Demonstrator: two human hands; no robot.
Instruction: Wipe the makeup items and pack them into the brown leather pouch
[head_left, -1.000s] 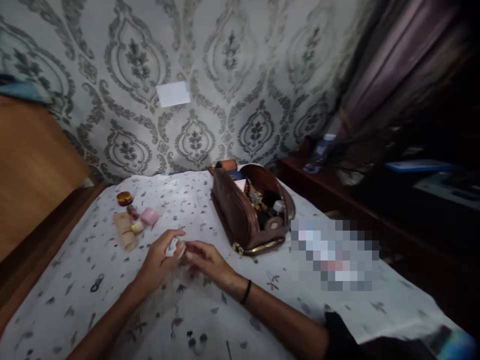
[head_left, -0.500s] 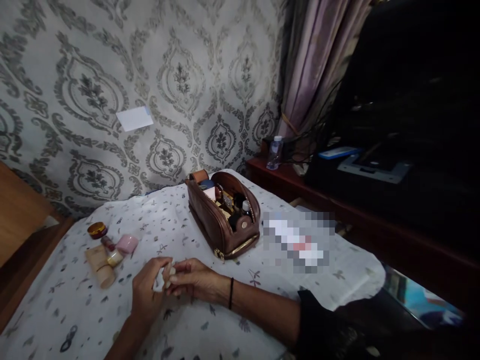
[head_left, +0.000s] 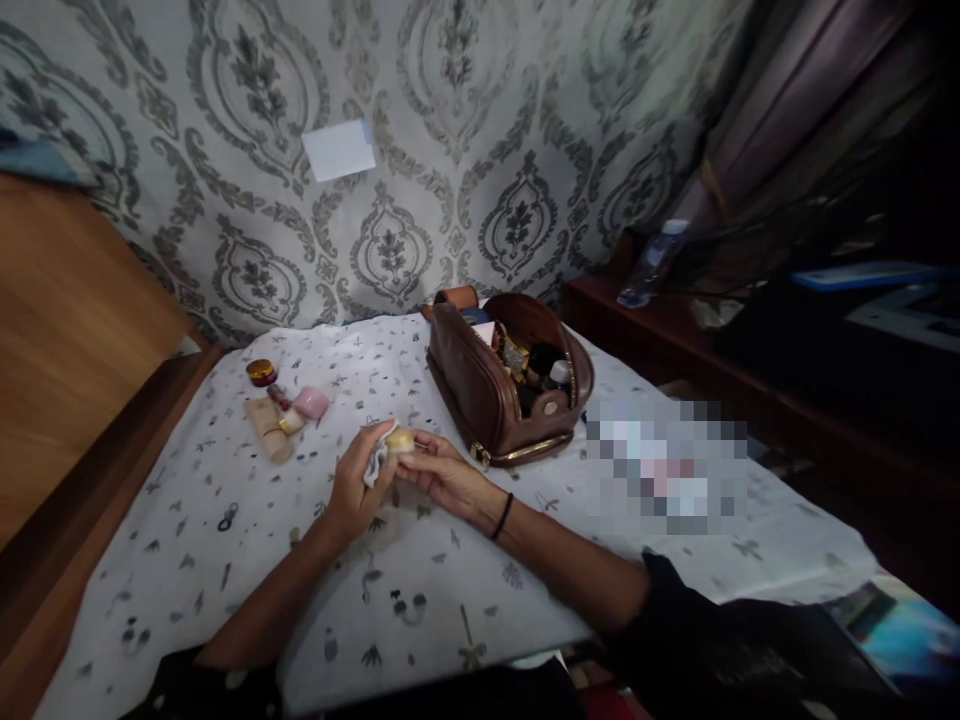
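My left hand (head_left: 352, 490) and my right hand (head_left: 442, 475) meet over the middle of a table covered with a white patterned cloth (head_left: 225, 560). The left hand's fingers are closed on a white cloth or tissue (head_left: 373, 462). The right hand pinches a small yellowish round item (head_left: 401, 440) against that tissue. A black band sits on my right wrist. Just beyond my hands stands an open brown leather pouch (head_left: 480, 395) filled with small cosmetic items.
At the table's far left lie a beige tube (head_left: 268, 430), a pink container (head_left: 310, 403) and a small round red-and-gold jar (head_left: 261, 372). A wooden headboard (head_left: 67, 330) rises at left. A plastic bottle (head_left: 649, 265) stands on a dark shelf at right.
The view swung right, then back left. My hands stayed together and lifted slightly; the yellowish item now shows between the fingers.
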